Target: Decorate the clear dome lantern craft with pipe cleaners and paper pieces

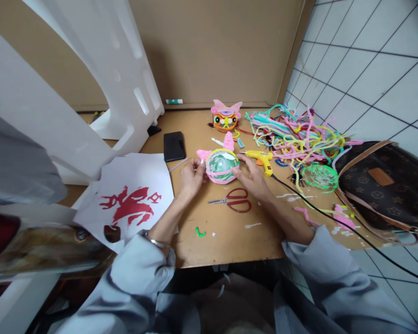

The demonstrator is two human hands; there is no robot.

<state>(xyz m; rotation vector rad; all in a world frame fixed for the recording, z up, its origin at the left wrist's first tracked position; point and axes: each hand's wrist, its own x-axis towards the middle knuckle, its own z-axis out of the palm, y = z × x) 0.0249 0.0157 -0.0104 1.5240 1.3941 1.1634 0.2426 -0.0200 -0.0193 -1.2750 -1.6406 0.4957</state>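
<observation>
A round green and white craft piece [222,166] has a pink and yellow rim and two pink fuzzy ears. My left hand [192,176] grips its left side, below the left ear, with the fingers bent. On the right side, my right hand [251,176] holds its edge between thumb and fingers. Just below lie red-handled scissors [237,201], blades toward the left. A yellow glue gun [261,158] with a black cord rests right beside my right hand. Behind the piece stands a colourful animal head [226,119] with large eyes and pink ears.
Tangled pipe cleaners [299,134] cover the back right, near a green fuzzy disc [320,177] and a brown bag [390,185]. At left are a black wallet-like item [174,146] and white paper with red shapes [107,185]. Small scraps dot the brown table [230,246].
</observation>
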